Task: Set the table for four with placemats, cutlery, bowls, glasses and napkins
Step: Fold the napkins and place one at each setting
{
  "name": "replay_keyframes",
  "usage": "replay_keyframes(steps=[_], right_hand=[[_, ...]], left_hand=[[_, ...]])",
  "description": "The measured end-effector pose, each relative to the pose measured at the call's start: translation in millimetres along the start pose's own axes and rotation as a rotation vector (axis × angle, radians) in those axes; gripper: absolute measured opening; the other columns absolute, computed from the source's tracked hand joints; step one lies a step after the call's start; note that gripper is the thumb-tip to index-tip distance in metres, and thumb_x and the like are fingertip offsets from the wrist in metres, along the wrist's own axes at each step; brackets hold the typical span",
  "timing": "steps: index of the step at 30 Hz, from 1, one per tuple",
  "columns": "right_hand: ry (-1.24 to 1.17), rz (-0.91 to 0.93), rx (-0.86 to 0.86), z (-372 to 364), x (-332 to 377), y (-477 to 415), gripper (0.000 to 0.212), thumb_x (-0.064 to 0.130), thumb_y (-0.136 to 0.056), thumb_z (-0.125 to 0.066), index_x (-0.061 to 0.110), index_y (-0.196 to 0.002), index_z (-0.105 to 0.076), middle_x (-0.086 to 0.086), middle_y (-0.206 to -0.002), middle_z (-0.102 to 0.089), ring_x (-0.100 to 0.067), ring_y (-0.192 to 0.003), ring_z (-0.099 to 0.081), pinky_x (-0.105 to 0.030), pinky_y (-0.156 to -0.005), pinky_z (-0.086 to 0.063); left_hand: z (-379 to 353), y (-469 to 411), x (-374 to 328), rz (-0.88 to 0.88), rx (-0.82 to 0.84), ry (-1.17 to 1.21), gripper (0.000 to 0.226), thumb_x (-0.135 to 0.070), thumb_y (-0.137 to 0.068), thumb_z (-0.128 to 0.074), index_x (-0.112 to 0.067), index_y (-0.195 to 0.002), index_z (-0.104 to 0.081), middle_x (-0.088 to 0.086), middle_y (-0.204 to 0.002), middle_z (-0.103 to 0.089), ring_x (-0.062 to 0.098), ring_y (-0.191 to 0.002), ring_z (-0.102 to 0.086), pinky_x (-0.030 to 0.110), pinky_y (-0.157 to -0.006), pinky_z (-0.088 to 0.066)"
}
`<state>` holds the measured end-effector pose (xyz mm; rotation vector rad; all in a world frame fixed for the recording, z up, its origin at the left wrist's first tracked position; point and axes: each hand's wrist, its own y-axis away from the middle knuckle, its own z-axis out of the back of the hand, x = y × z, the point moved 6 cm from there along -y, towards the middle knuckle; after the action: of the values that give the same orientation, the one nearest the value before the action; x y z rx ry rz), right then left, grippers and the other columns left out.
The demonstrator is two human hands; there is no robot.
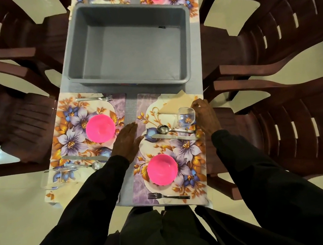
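Your table is almost set, and the gray tub (127,44) in the middle is empty.

Your left hand (126,142) lies flat and open between the two near mats, holding nothing. Your right hand (205,114) is at 3 o'clock from the glass (185,118), fingers by the napkin (176,103); you cannot tell if it grips anything. The glass stands just beside that hand, so a quick pull back could knock it onto the spoon (169,129) and knife (174,137). The pink bowl (162,169) sits at 6 o'clock from them, with a fork (168,196) nearer you.
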<state>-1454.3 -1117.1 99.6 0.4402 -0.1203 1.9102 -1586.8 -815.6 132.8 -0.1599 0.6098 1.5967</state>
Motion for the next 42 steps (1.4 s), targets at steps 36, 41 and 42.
replay_keyframes(steps=[36,41,42], right_hand=[[-0.163,-0.288,-0.254,44,58,143,0.015,0.021,-0.096,-0.066,0.015,-0.107,-0.074,-0.006,-0.104,-0.071,-0.026,-0.095,-0.063,-0.033,-0.076,-0.053],[-0.211,-0.209,-0.350,53,115,168,0.017,0.007,-0.095,-0.062,0.008,-0.105,-0.075,-0.011,-0.105,-0.073,-0.027,-0.094,-0.064,-0.029,-0.077,-0.045],[-0.230,-0.200,-0.357,54,124,170,0.016,0.006,-0.095,-0.062,0.007,-0.105,-0.075,-0.011,-0.105,-0.073,-0.027,-0.095,-0.064,-0.031,-0.079,-0.047]], left_hand=[[36,71,-6,-0.143,-0.093,0.070,0.049,-0.035,-0.102,-0.057,-0.006,-0.142,-0.055,0.017,-0.143,-0.057,0.034,-0.133,-0.053,0.044,-0.110,-0.042],[52,105,-2,-0.212,-0.144,0.095,0.047,-0.039,-0.100,-0.054,-0.005,-0.131,-0.064,0.018,-0.130,-0.066,0.036,-0.117,-0.065,0.044,-0.098,-0.051],[53,112,-2,-0.208,-0.140,0.106,0.046,-0.037,-0.100,-0.056,-0.006,-0.132,-0.063,0.017,-0.131,-0.066,0.035,-0.117,-0.064,0.043,-0.099,-0.051]])
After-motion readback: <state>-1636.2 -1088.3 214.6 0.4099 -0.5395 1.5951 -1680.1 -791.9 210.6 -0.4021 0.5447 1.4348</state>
